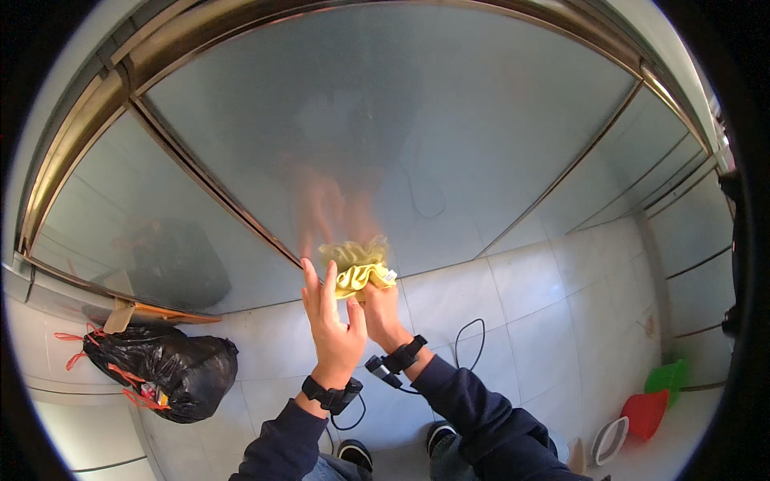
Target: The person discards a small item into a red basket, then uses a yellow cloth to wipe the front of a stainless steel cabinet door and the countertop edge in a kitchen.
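Bunched in my right hand (382, 312) is a yellow cloth (361, 278) with a small white tag. It is pressed against or held very close to a glossy grey panel (373, 120), which mirrors the cloth and both hands. My left hand (338, 340) is raised just left of the cloth, fingers apart and nothing held. Its fingertips are by the panel's lower edge; whether they touch it, I cannot tell. Each wrist wears a black strap with a small device and a cable.
Left on the floor slumps a black garbage bag (180, 373) with red ties, beside an orange-brown board (171, 314). A red basket (645, 415), a green container (666, 382) and a white-rimmed container (610, 441) stand at lower right. Pale tiles (535, 324) cover the floor.
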The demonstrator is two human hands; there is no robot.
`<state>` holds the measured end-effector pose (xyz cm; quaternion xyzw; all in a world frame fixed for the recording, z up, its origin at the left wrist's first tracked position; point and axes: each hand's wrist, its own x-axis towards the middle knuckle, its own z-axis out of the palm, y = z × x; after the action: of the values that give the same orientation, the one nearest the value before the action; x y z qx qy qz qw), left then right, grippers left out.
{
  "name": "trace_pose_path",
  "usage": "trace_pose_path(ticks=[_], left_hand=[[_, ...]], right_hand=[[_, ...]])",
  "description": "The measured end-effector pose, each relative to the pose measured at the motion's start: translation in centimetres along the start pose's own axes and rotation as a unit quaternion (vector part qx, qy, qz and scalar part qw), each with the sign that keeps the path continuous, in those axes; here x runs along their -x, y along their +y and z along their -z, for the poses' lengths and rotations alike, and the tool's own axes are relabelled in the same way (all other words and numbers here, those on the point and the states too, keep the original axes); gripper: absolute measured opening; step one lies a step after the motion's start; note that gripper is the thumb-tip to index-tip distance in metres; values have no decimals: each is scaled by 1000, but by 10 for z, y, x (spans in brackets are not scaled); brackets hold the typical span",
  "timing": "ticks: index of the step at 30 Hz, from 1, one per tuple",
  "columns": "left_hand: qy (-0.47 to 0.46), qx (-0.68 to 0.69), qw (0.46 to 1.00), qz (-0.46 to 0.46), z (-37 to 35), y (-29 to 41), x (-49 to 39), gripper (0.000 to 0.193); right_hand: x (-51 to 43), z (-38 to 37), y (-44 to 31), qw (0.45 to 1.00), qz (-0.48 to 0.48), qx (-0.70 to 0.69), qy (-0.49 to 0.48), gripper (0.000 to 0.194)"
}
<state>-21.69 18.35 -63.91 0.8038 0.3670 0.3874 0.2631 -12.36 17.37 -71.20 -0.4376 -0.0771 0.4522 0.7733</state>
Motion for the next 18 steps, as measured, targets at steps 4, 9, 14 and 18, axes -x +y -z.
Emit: trace_pose_path(ticks=[4, 9, 14, 18], left_hand=[[4, 21, 1000, 10, 2, 0, 2, 68], [11, 45, 999, 19, 8, 7, -5, 72], [-3, 53, 998, 40, 15, 15, -11, 72], [-2, 55, 998, 43, 27, 15, -13, 68]], right_hand=[[-3, 9, -22, 998, 37, -1, 48, 19], [6, 4, -62, 990, 107, 68, 62, 19], [16, 13, -96, 977, 148, 153, 14, 33], [18, 8, -110, 954, 216, 206, 39, 40]])
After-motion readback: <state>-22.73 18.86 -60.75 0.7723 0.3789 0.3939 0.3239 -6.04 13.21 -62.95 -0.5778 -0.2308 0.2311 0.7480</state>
